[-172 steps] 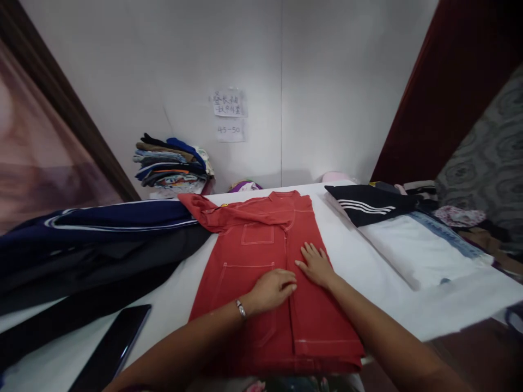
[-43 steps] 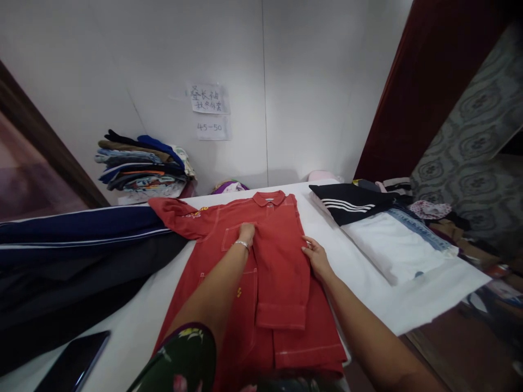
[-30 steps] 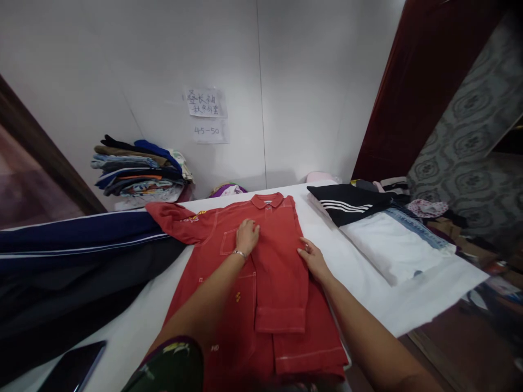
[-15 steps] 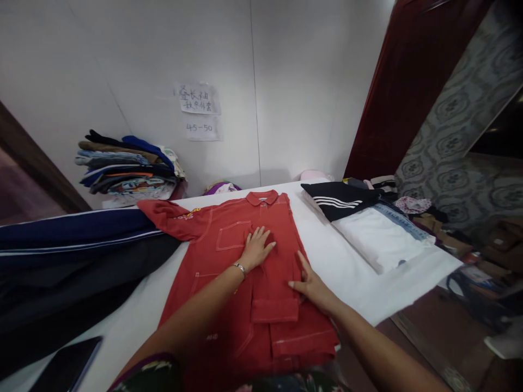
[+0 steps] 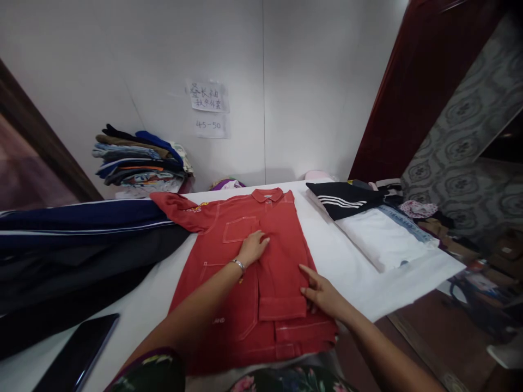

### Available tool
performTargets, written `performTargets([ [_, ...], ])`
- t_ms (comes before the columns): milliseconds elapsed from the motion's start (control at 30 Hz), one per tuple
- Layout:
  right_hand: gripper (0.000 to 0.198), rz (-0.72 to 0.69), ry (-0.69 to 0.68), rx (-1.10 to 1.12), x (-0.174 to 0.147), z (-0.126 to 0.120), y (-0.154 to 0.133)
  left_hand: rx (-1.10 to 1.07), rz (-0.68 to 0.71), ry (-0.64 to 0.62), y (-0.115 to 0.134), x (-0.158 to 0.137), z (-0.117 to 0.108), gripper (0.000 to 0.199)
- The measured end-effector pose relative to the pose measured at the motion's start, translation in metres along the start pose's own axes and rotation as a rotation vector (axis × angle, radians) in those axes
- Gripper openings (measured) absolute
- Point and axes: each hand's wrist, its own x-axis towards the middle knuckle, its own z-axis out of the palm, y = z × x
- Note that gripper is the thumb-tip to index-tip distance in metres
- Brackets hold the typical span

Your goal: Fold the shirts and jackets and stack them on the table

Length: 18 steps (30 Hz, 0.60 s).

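A red collared shirt [image 5: 237, 277] with white stitching lies front up on the white-covered table. Its right side is folded inward, and that sleeve runs down the front with the cuff [image 5: 283, 308] near the hem. The other sleeve [image 5: 180, 211] stretches out to the left. My left hand [image 5: 252, 248], with a bracelet at the wrist, rests by the chest pocket with its fingers drawn together on the fabric at the folded sleeve's edge. At the shirt's right folded edge lies my right hand [image 5: 324, 294], thumb and forefinger apart, touching the cloth.
Dark trousers [image 5: 81, 245] with white stripes spread across the left, beside a phone [image 5: 77, 354]. A stack of folded clothes [image 5: 141, 160] stands behind. To the right lie a black striped garment [image 5: 343, 202] and a white folded one [image 5: 379, 239]. Paper notes [image 5: 209, 98] hang on the wall.
My left hand's spread fingers have drawn together on the shirt. My right hand stays by the right edge, slightly lower. The whole view has shifted a little.
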Motion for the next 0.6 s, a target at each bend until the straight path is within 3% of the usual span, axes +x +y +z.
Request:
performTargets([
  [133,0.046,-0.211,0.207,-0.509,-0.001,-0.018,-0.016,-0.015,-0.133,0.081,-0.01,0.024,-0.014,0.038],
  [200,0.043,-0.321,0.277,-0.579,0.011,-0.023,-0.027,-0.024,-0.2,0.075,-0.014,0.038,-0.018,0.037],
  [300,0.043,-0.431,0.267,-0.572,0.047,-0.022,-0.038,-0.043,-0.283,0.03,-0.018,0.058,-0.019,0.032],
  [467,0.056,-0.361,0.147,-0.685,0.132,0.002,-0.055,-0.081,-0.381,-0.042,-0.022,0.085,-0.016,0.036],
  [600,0.061,-0.25,0.118,-0.824,0.183,0.014,-0.067,-0.116,-0.35,-0.05,-0.028,0.1,-0.016,0.038],
])
